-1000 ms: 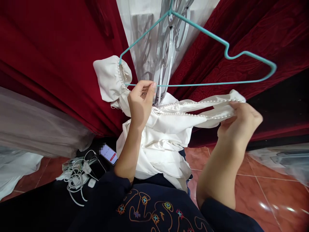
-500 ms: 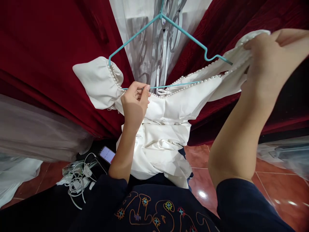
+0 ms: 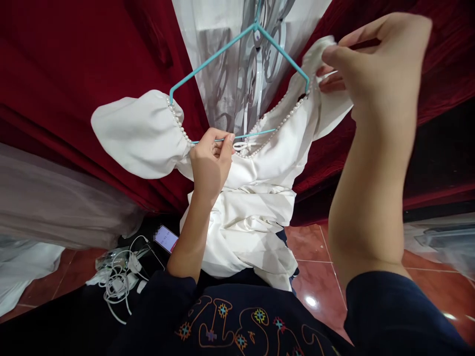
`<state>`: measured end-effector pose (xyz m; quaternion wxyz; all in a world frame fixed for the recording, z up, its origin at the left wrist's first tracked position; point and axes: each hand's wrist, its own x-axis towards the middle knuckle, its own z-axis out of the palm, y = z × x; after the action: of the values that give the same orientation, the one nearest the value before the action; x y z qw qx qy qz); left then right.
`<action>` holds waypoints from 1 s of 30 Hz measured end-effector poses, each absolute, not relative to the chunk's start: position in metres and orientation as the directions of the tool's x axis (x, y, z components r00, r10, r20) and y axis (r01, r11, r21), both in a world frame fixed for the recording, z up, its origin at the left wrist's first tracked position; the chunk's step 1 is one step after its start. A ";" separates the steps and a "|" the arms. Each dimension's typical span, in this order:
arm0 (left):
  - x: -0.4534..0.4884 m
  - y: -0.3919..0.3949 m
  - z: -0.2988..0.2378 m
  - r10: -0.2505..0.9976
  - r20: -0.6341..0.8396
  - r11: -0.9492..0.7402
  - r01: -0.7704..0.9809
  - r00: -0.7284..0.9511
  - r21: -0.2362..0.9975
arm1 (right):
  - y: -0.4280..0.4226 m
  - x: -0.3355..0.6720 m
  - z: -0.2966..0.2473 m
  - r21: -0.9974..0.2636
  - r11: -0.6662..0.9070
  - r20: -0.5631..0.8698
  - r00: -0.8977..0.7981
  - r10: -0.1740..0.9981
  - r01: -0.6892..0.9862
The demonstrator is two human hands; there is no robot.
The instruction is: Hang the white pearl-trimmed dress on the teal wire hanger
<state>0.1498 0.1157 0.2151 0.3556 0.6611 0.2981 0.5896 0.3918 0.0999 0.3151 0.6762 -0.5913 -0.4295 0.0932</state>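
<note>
A white dress (image 3: 274, 165) with pearl trim along its neckline hangs on a teal hanger (image 3: 215, 55), its skirt bunched over my lap. My left hand (image 3: 213, 155) is closed around the hanger's lower bar at the neckline. Up at the right, my right hand (image 3: 371, 64) pinches the edge of the right sleeve, which lies over the hanger's right end. The puffed left sleeve (image 3: 137, 136) rests on the hanger's left end. A thin white loop of cord shows at the middle of the neckline.
Dark red curtains (image 3: 92, 59) flank a white metal grille (image 3: 254, 84) behind the dress. To my left lie a lit phone (image 3: 166, 239) and a tangle of white cables (image 3: 118, 287). Reddish tiles (image 3: 311, 247) cover the floor; pale sheer fabric (image 3: 55, 198) hangs at the left.
My right hand has moved left and up with the right sleeve, which now sits over the hanger's right end; that end was exposed before. My left hand stays on the bar.
</note>
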 end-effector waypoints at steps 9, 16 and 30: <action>0.140 0.114 0.217 0.822 0.514 -0.511 -0.080 0.244 0.856 | 0.069 0.350 0.251 -0.415 0.392 0.647 -0.037 0.762 0.821; 0.117 0.101 0.230 0.375 0.890 -0.882 0.196 -0.259 0.429 | 0.066 0.330 0.210 -0.260 0.302 0.800 0.029 0.600 0.917; 0.058 0.206 0.255 0.555 0.827 -0.764 0.338 -0.090 0.550 | 0.052 0.330 0.229 -0.365 0.225 0.723 0.123 0.680 0.903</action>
<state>0.0579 0.2056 0.2551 0.0825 0.6695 0.3333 0.6586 0.3303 0.0524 0.2289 0.4364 -0.6092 -0.6496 -0.1283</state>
